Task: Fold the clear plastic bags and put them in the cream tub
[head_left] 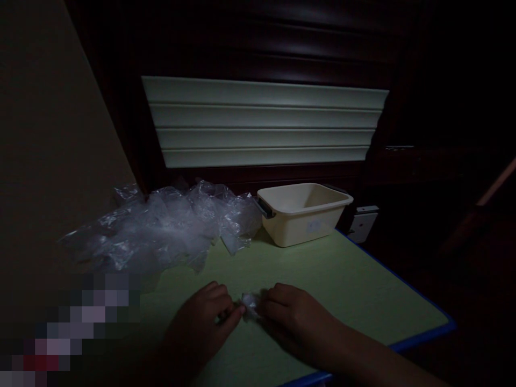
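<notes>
A small piece of clear, crinkled plastic (pixel 250 303) shows between my two hands, low over the green tabletop. My left hand (pixel 212 312) is curled, its thumb and fingertips pinched at the left edge of that plastic. From the other side my right hand (pixel 288 314) closes on it, the fingers bent and partly hiding it. Whether anything lies inside the plastic is too dark to tell. Beyond my left hand spreads a large heap of clear plastic bags (pixel 173 226) along the table's far left side.
A cream plastic tub (pixel 308 226) with dark handles stands at the table's back edge, right of the heap. The green table (pixel 355 285) has a blue rim. Behind it is a dark panel with pale slats (pixel 262 123). A white box-like object (pixel 363 224) sits beyond the right edge.
</notes>
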The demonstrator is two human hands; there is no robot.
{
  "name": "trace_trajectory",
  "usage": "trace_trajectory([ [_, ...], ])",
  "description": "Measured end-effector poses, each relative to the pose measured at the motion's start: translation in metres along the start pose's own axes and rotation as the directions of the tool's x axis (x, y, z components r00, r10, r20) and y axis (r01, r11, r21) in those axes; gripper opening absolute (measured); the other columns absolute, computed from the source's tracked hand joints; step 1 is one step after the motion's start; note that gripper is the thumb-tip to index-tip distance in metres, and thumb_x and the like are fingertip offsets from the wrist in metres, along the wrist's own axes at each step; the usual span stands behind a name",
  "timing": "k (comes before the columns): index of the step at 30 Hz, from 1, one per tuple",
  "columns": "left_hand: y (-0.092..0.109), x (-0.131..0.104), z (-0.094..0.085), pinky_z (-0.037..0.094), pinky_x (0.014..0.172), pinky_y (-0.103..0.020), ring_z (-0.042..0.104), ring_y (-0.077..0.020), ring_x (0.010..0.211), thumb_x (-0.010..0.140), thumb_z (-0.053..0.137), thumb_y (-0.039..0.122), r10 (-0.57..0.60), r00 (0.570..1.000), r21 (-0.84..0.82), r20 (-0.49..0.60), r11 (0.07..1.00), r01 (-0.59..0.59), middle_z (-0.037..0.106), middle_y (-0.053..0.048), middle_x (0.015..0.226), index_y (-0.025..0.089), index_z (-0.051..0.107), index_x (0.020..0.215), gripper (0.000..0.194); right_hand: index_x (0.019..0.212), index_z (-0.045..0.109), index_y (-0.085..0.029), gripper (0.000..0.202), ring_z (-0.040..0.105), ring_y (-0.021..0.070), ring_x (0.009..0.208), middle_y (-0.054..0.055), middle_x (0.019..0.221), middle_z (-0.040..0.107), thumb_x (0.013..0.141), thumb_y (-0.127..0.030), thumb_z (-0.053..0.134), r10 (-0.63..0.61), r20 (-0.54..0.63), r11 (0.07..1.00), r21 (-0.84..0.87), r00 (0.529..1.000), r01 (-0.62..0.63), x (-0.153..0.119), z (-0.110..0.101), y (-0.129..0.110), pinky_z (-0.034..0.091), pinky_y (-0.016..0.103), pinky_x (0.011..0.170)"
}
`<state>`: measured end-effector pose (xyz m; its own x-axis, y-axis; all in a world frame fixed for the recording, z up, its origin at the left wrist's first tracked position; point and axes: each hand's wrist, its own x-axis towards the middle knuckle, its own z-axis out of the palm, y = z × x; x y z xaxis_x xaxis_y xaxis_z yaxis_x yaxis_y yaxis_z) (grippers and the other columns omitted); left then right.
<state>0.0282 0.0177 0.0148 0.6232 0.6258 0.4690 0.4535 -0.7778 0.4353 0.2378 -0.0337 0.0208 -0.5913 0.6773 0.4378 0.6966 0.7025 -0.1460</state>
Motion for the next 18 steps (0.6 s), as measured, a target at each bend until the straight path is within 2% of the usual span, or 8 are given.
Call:
trace_trajectory([
  [5, 0.008, 0.006, -0.001, 0.035, 0.057, -0.025, 0.050, -0.0145, 0.060, 0.089, 0.045, 0.027, -0.114, 0.989, -0.022, 0.090, 0.993, 0.117, 0.047, 0.001, 0.059, 0.017, 0.053, 0.056, 0.036, 0.088, 0.063, -0.015, 0.014, 0.051, 0.0164, 0.065, 0.006, 0.075, 0.062, 0.091, -0.013, 0.050, -0.011, -0.047, 0.999, -0.039, 0.999, 0.009, 0.000, 0.000, 0.000, 0.035, 0.028, 0.057],
  [9, 0.006, 0.007, 0.000, 0.034, 0.054, -0.025, 0.049, -0.0137, 0.056, 0.091, 0.045, 0.034, -0.194, 0.972, -0.048, 0.128, 0.978, 0.202, 0.046, 0.002, 0.058, 0.017, 0.058, 0.055, 0.042, 0.088, 0.065, -0.014, 0.017, 0.052, 0.0160, 0.064, 0.006, 0.075, 0.062, 0.093, -0.015, 0.048, -0.028, -0.053, 0.999, -0.031, 0.998, 0.026, 0.000, 0.000, -0.001, 0.037, 0.027, 0.057],
  [12, 0.001, 0.008, 0.002, 0.033, 0.054, -0.025, 0.049, -0.0139, 0.055, 0.088, 0.048, 0.035, -0.231, 0.962, -0.079, 0.147, 0.967, 0.244, 0.046, 0.002, 0.059, 0.016, 0.063, 0.059, 0.038, 0.093, 0.066, -0.014, 0.018, 0.054, 0.0157, 0.065, 0.007, 0.076, 0.063, 0.094, -0.019, 0.049, -0.032, -0.052, 0.999, -0.011, 0.998, 0.032, -0.002, -0.001, -0.002, 0.038, 0.026, 0.057],
  [15, -0.001, 0.010, 0.001, 0.036, 0.057, -0.025, 0.050, -0.0145, 0.059, 0.084, 0.048, 0.031, -0.237, 0.958, -0.129, 0.165, 0.957, 0.259, 0.049, 0.001, 0.061, 0.016, 0.061, 0.061, 0.030, 0.095, 0.067, -0.015, 0.018, 0.057, 0.0170, 0.072, 0.008, 0.083, 0.064, 0.093, -0.026, 0.052, -0.024, -0.028, 0.998, 0.059, 0.999, 0.026, -0.002, -0.005, -0.004, 0.041, 0.026, 0.061],
  [18, 0.002, 0.013, -0.003, 0.038, 0.059, -0.024, 0.051, -0.0150, 0.062, 0.083, 0.045, 0.029, -0.253, 0.952, -0.179, 0.171, 0.942, 0.283, 0.053, 0.001, 0.065, 0.017, 0.059, 0.065, 0.026, 0.095, 0.066, -0.015, 0.019, 0.058, 0.0174, 0.075, 0.008, 0.087, 0.063, 0.094, -0.027, 0.051, 0.042, 0.010, 0.987, 0.156, 0.999, -0.043, -0.002, -0.011, -0.005, 0.044, 0.027, 0.065],
])
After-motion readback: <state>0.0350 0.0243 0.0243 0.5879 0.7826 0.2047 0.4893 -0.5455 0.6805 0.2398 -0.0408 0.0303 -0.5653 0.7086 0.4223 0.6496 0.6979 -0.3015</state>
